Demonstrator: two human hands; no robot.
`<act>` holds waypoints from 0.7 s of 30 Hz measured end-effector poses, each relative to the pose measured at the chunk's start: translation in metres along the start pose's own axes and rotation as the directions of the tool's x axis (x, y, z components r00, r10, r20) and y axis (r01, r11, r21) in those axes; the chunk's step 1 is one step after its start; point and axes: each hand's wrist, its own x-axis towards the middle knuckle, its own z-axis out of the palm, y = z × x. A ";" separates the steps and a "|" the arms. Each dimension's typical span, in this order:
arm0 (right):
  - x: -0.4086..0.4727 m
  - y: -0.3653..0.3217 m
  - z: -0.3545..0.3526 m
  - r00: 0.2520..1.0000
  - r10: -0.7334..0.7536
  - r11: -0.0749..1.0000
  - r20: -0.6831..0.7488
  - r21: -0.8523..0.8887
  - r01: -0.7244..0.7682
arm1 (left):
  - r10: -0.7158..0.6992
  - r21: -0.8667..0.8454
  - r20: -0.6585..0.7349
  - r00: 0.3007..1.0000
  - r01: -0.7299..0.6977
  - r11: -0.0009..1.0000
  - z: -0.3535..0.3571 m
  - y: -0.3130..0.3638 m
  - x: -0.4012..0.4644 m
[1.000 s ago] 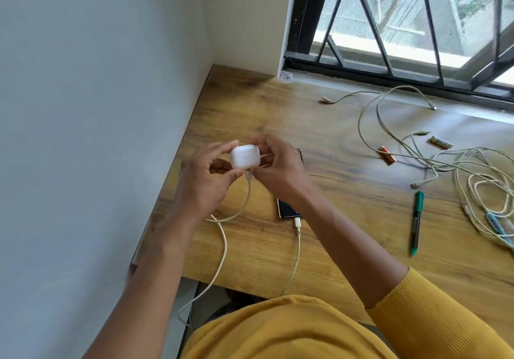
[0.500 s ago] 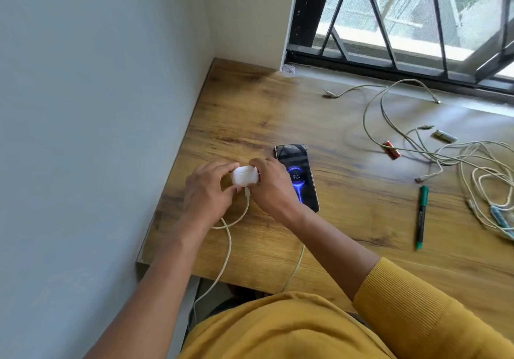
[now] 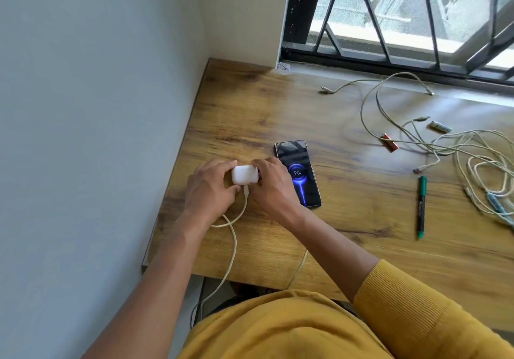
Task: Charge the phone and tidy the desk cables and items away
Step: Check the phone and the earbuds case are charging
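Phone (image 3: 299,173) is lying charging on the tabletop (image 3: 347,219), just right of my hands. My left hand (image 3: 210,189) and right hand (image 3: 274,185) fingers are gripping the white earbuds case (image 3: 244,174); I'm steadying it so its plugged cable (image 3: 232,236) stays seated.

Bare desk (image 3: 250,103) behind phone (image 3: 299,173); cable tangle (image 3: 472,158) and marker (image 3: 421,207) block right side; wall (image 3: 97,108) close left.
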 end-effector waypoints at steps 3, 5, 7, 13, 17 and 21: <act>-0.003 -0.003 -0.003 1.000 0.015 0.999 -0.015 0.041 -0.015 | -0.004 -0.003 0.016 1.000 0.004 1.000 -0.004 0.001 -0.002; -0.006 -0.003 -0.004 0.999 0.042 0.996 -0.031 0.084 -0.039 | 0.015 -0.014 0.003 1.000 -0.015 1.000 -0.007 0.003 -0.005; -0.011 -0.002 -0.005 0.996 0.060 0.990 -0.059 0.127 -0.052 | 0.056 -0.031 -0.017 0.998 -0.057 0.998 -0.010 0.006 -0.008; -0.030 0.003 -0.014 0.983 0.045 0.964 -0.178 0.267 0.004 | 0.175 -0.129 -0.122 0.977 -0.190 0.973 -0.012 0.025 -0.014; -0.043 0.009 -0.027 0.966 0.072 0.956 -0.249 0.292 0.004 | 0.238 -0.232 -0.133 0.962 -0.263 0.936 -0.009 0.048 -0.023; -0.054 0.025 -0.046 0.939 0.091 0.959 -0.333 0.283 0.007 | 0.292 -0.317 -0.073 0.954 -0.300 0.900 0.001 0.071 -0.032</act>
